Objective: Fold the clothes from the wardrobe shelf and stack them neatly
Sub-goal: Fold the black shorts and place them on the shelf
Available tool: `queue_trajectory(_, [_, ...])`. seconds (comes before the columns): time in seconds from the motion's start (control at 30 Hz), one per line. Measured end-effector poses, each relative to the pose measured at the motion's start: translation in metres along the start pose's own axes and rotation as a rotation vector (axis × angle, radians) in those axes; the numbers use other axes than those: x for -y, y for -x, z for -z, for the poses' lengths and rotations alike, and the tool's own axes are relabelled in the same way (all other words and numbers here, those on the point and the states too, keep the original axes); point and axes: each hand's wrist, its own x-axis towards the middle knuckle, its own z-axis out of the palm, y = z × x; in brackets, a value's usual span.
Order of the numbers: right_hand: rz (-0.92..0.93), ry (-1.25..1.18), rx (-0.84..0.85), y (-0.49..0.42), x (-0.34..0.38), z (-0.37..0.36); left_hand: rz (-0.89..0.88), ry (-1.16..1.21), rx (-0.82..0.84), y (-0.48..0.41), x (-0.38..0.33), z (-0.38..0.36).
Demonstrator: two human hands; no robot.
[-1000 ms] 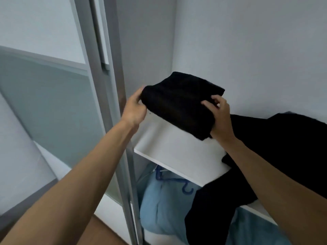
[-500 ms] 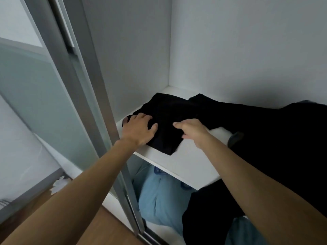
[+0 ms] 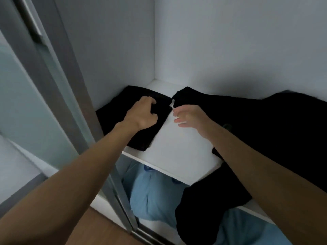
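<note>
On shelf (image 3: 177,156), folded garment (image 3: 109,114) now down; right hand (image 3: 191,115) released.

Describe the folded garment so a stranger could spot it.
On the white wardrobe shelf, look at the left end by the side wall. The folded black garment lies flat there under the left hand, a compact rectangle unlike the loose black clothes sprawling rightward.

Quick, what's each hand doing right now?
Left hand: on the folded cloth, fingers bent; grip cannot be told.
Right hand: open, holding nothing.
</note>
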Motion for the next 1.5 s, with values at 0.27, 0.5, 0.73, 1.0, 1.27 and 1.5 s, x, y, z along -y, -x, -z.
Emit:
queue_trajectory(0.27, [0.088,0.624,-0.519,0.080,0.007,0.139,-0.331,0.138,0.246,-0.048,-0.111,-0.074])
queue_trajectory(0.5, [-0.425,0.697,-0.688,0.148,-0.053,0.179,-0.452,0.341,0.477,-0.049,-0.176,-0.130])
queue_trajectory(0.73, [-0.479,0.614,-0.815,0.175,-0.087,0.167,-0.477,0.354,0.491,-0.033,-0.188,-0.170])
queue_trajectory(1.0, [0.251,0.368,-0.857,0.209,-0.024,0.149,-0.128,0.868,0.825,0.004,-0.220,-0.121])
queue_trajectory(1.27, [0.295,0.680,-0.276,0.269,-0.026,0.104,-0.042,1.009,0.830,0.059,-0.286,-0.083])
queue_trajectory(1.5, [0.102,0.429,-0.825,0.288,-0.047,0.164,0.137,1.355,0.426,0.061,-0.291,-0.002])
